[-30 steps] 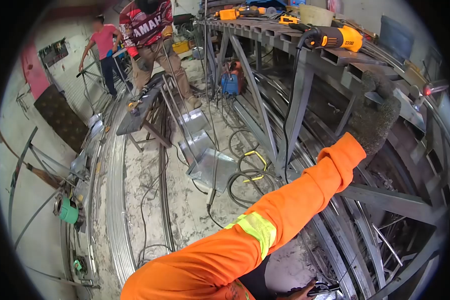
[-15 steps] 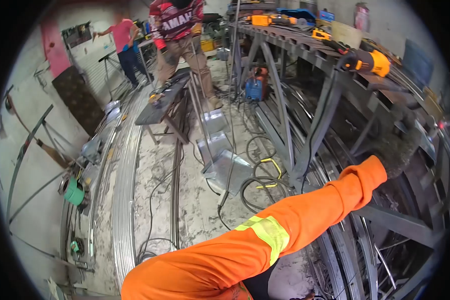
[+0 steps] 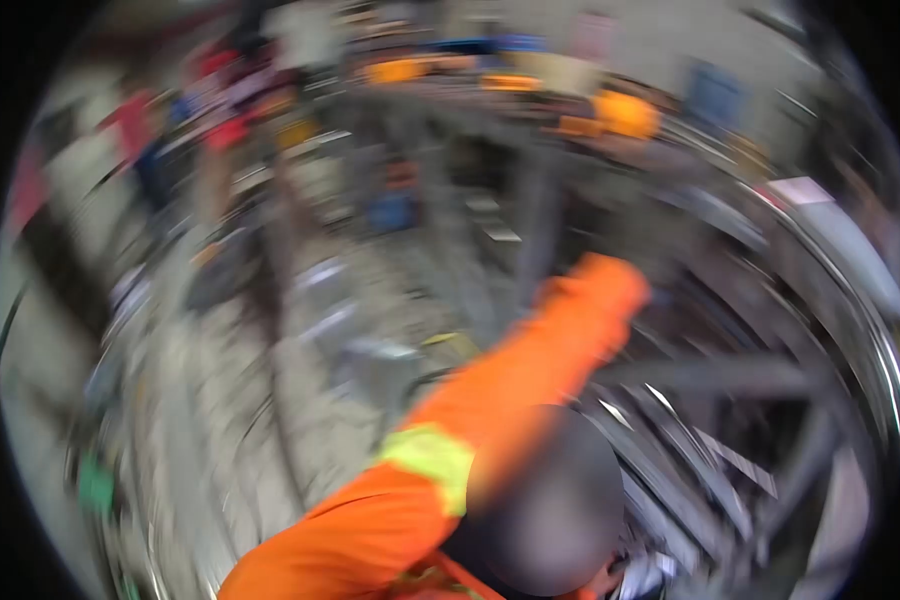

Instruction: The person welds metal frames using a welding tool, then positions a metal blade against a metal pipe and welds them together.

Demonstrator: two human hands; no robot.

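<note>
An orange sleeve [image 3: 490, 390] with a yellow reflective band crosses from the lower left toward the workbench. Past its cuff, my left hand [image 3: 658, 225] in a dark glove blends into the dark bench edge; motion blur hides its fingers and anything in them. Close to the camera, a dark rounded object [image 3: 550, 500] covers part of the view below the sleeve; its kind is unclear. Beside its lower edge shows a small part of my right hand [image 3: 604, 580], with its grip hidden.
Yellow power tools [image 3: 625, 115] lie on the metal workbench [image 3: 450, 105]. Long metal bars [image 3: 670, 480] lie beneath it. Two people stand at the far left, one in a red patterned top [image 3: 235, 95]. A blue machine [image 3: 392, 212] and sheet metal [image 3: 375, 355] are on the floor.
The view has swung right and is now smeared. My left arm appears farther left in view, still reaching toward the bench. The dark rounded object has come up into view.
</note>
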